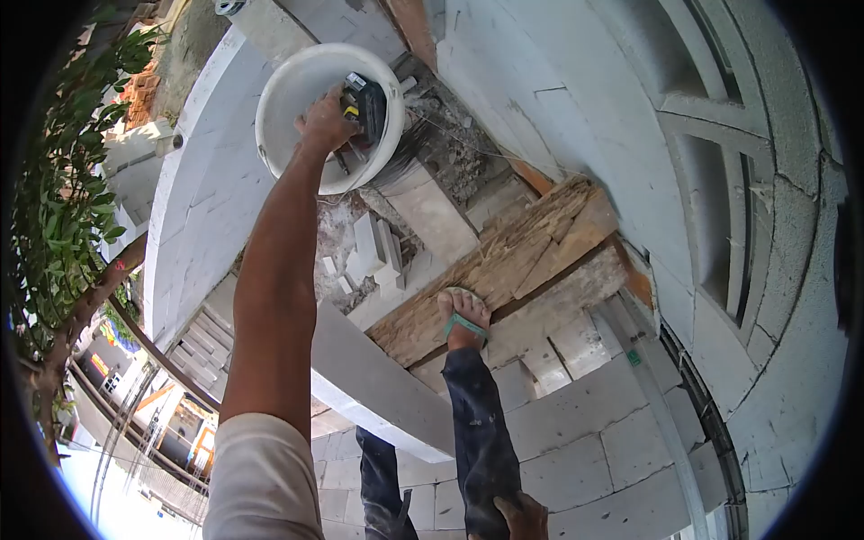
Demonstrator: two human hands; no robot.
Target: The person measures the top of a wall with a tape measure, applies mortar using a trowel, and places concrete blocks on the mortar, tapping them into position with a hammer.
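My left hand (326,124) is inside a white bucket (274,112) at the upper left, with the arm stretched straight out. Its bent fingers are against a black and yellow power tool (366,112), whose lower part is hidden. Other small tools lie in the bucket's bottom, too unclear to name. At the bottom edge, my right hand (524,517) rests against my right knee, cut off by the frame; its fingers do not show clearly. My sandalled right foot (465,315) stands on a rough wooden plank (531,238).
White block walls rise on the left (193,135) and right (576,108). A pale beam (378,391) stands out beside my legs. Block offcuts (373,252) and rubble lie below the bucket. Leafy branches (76,153) hang at the left over a drop to the street.
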